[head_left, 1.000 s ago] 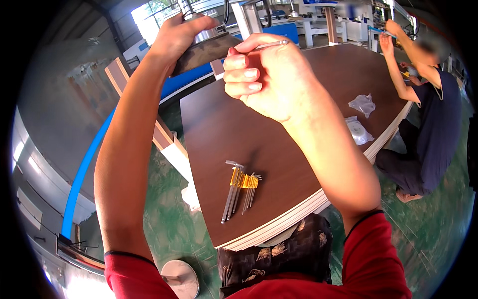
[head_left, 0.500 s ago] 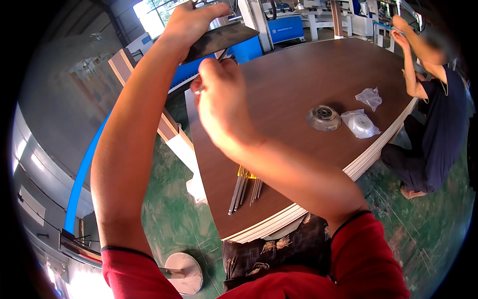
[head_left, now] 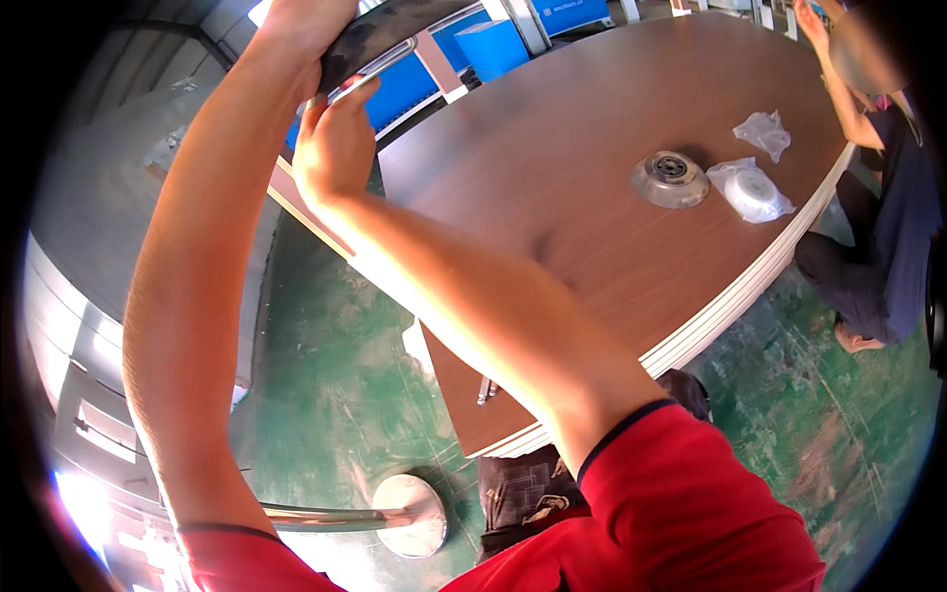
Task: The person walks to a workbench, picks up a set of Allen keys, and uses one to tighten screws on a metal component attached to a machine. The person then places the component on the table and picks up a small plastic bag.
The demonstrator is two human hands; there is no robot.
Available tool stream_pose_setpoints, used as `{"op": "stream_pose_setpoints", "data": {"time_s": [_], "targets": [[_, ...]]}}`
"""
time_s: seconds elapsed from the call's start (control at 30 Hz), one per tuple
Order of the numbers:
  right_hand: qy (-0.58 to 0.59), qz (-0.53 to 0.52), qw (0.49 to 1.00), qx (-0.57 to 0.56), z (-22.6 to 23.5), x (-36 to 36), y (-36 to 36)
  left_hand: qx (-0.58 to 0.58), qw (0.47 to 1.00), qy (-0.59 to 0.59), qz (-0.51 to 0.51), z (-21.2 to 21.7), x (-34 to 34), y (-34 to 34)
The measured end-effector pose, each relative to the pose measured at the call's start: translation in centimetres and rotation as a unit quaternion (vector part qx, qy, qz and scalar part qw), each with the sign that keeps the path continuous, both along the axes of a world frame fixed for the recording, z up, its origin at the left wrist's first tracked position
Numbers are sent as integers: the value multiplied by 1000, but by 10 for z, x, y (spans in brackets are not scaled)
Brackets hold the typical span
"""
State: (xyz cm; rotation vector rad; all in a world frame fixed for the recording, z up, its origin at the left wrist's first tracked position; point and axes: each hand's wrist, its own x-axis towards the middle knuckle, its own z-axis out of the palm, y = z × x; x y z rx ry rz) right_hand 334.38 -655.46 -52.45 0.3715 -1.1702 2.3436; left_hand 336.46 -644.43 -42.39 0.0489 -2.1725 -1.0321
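Observation:
At the top edge, my left hand (head_left: 311, 28) is up against a dark, curved machine part (head_left: 390, 32); the picture cuts off its fingers. Just below it, my right hand (head_left: 336, 146) has its fingers closed round a metal L-shaped hex key (head_left: 379, 67). The key's bent end lies close along the underside of the dark part; whether it sits in a screw cannot be seen. Ends of more hex keys (head_left: 486, 391) show on the brown tabletop, the rest hidden under my right forearm.
A brown panel stack (head_left: 552, 128) carries a round metal flanged piece (head_left: 671, 180), a bagged white disc (head_left: 752, 189) and a crumpled clear bag (head_left: 764, 134). A person (head_left: 888, 217) crouches at its right side. A pole on a round base (head_left: 410, 515) stands on the green floor.
Both hands have shifted up and left in the picture, and the view has tilted. More of the hex key now shows. My right forearm now covers most of the hex keys on the panel.

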Motion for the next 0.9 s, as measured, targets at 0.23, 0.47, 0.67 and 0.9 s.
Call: {"op": "stream_pose_setpoints", "data": {"time_s": [0.23, 0.47, 0.67, 0.9], "targets": [[27, 225, 963, -147, -19, -130, 24, -31, 999, -20, -5, 1, -12, -30], [118, 330, 892, -287, -35, -185, 132, 10, 995, -99, -19, 15, -19, -51], [82, 190, 916, -345, -23, -117, 167, 49, 992, -115, -18, 9, -27, -36], [221, 239, 867, -377, -36, -84, 160, 53, 987, -147, -28, 20, -24, -44]]}}
